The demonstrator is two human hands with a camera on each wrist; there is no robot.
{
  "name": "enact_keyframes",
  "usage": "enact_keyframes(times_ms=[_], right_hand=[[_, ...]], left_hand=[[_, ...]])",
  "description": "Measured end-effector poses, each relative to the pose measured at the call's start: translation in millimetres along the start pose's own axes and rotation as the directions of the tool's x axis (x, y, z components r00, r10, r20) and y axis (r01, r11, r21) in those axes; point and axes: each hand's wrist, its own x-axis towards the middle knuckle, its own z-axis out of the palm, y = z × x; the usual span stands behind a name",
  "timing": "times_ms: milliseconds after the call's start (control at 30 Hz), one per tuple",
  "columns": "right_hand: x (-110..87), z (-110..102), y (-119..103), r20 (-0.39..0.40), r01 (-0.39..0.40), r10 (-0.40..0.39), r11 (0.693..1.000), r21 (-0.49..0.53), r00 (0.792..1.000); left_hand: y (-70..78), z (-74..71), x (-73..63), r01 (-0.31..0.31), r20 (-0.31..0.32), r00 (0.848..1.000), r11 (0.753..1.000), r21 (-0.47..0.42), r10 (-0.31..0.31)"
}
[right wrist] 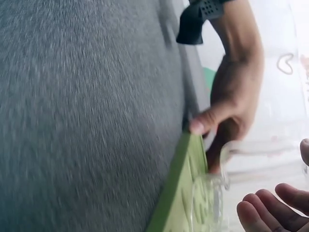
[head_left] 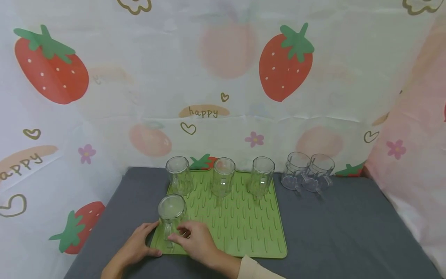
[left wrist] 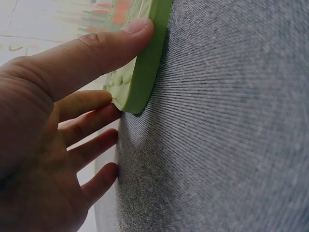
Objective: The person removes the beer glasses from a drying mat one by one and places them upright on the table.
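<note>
A clear glass mug [head_left: 172, 209] stands on the front left part of a ribbed green mat [head_left: 244, 228], its handle [head_left: 168, 234] towards the front. My right hand [head_left: 196, 240] is beside that handle, thumb and index finger close to it. In the right wrist view its loosely bent fingers [right wrist: 265, 208] show next to the mug's glass [right wrist: 260, 162]. My left hand [head_left: 137, 244] is at the mat's front left corner. Its thumb [left wrist: 140, 29] lies on the mat's front edge, and the other fingers spread along the left side, as the left wrist view shows.
Three more glass mugs, left [head_left: 180, 176], middle [head_left: 223, 177] and right [head_left: 262, 177], stand along the mat's back edge. Two clear glass cups [head_left: 295, 170] [head_left: 318, 172] stand close together on the grey cloth [head_left: 334, 232] to the right. Behind hangs a strawberry-printed curtain [head_left: 167, 58].
</note>
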Motion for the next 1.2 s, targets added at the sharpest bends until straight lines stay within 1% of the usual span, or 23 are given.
enact_keyframes(times_ms=[133,267,333,433,600,667,733,867,967,1200], right_hand=[[-1.3,12,1,0.021,-0.017,0.017,1.000,-0.017,1.000],[-1.9,22,3,0.027,-0.047,0.047,0.999,0.020,0.999],[-1.9,25,4,0.022,-0.042,0.041,0.998,0.035,0.999],[-1.9,29,5,0.002,-0.002,0.001,1.000,0.022,1.000],[-1.8,32,6,-0.042,0.102,-0.105,0.992,-0.077,0.994],[-2.0,32,7,-0.061,0.146,-0.155,0.980,-0.138,0.986],[-2.2,31,7,-0.079,0.190,-0.210,0.960,-0.205,0.975],[-4.0,28,8,-0.106,0.256,-0.295,0.925,-0.280,0.950],[-6.3,23,9,-0.109,0.271,-0.309,0.924,-0.271,0.945],[-12.3,7,11,-0.104,0.248,-0.288,0.925,-0.288,0.952]], left_hand=[[-0.8,1.2,0.0,-0.004,-0.008,1.000,1.000,0.003,0.004],[-0.7,1.5,0.6,0.009,-0.003,1.000,1.000,0.003,-0.009],[-0.6,1.4,0.6,0.012,-0.004,1.000,1.000,0.006,-0.012],[-0.4,1.4,-0.4,0.005,-0.013,1.000,1.000,0.009,-0.005],[-0.6,0.9,-0.5,0.001,-0.008,1.000,1.000,0.003,-0.001],[-0.5,0.5,0.3,0.007,0.001,1.000,1.000,-0.001,-0.007],[-0.4,0.3,0.8,0.014,0.008,1.000,1.000,-0.004,-0.014],[-0.1,0.6,0.4,0.020,0.004,1.000,1.000,0.000,-0.020],[0.3,1.2,-0.3,0.018,-0.005,1.000,1.000,0.006,-0.018],[1.4,0.9,-1.7,0.010,-0.010,1.000,1.000,0.000,-0.010]])
